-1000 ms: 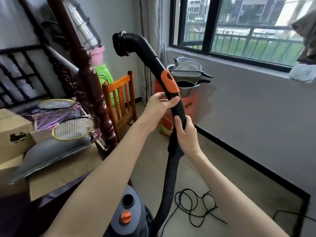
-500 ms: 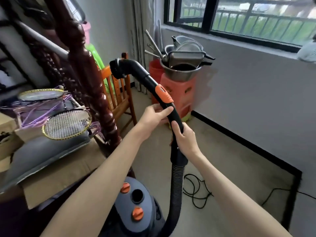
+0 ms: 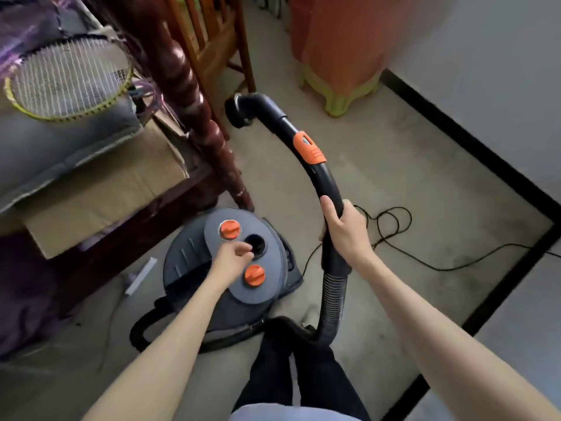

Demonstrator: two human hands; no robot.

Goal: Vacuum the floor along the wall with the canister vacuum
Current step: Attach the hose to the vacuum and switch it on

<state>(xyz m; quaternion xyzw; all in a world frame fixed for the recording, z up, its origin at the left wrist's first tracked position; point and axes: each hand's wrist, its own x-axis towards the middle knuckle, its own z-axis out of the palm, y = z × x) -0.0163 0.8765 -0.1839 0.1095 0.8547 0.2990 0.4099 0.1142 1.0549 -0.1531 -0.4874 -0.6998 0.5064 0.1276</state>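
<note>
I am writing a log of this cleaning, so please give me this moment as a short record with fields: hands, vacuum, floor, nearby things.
right hand: grips the black hose handle
left hand: over the canister top, fingers curled at the dark round opening between two orange knobs; contact unclear
handle end: bare, no floor tool fitted, raised off the floor
hose: runs down from the handle
cord: lies looped on the floor by the wall
nearby: racket, wooden chair, orange stool
</note>
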